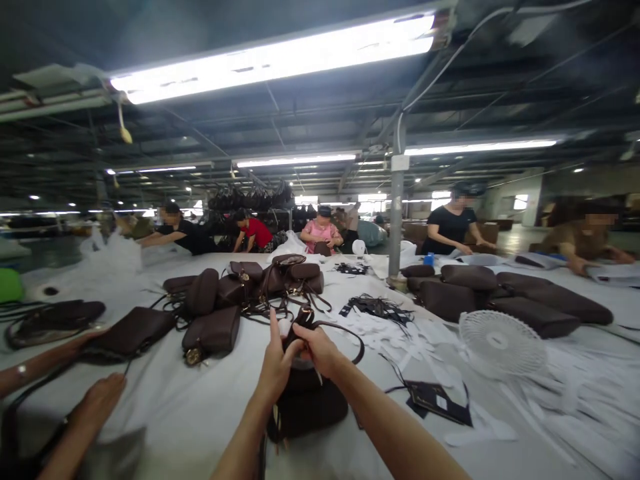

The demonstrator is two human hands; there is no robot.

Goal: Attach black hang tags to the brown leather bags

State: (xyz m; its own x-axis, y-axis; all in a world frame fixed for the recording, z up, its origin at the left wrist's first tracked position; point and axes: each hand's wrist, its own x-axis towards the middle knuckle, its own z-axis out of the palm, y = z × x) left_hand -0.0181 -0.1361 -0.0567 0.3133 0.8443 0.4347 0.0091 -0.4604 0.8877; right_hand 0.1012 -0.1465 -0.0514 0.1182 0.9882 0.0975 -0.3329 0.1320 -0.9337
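A dark brown handbag (313,407) sits on the white-covered table right in front of me. Above it, my left hand (277,357) and my right hand (320,348) come together around the folded brown strap (304,319). The left forefinger points up while its thumb presses inward. My right fingers are closed on the strap, its thumb and forefinger near the top. A loop of the strap curves out to the right. Exactly what lies between the palms is partly hidden by the fingers.
Several brown handbags (213,331) are heaped beyond my hands, and more brown bags (535,313) lie at the right. Black tags (437,400), white strips (425,343) and a white fan (503,343) are right of me. A co-worker's hands (100,400) are at a bag on the left.
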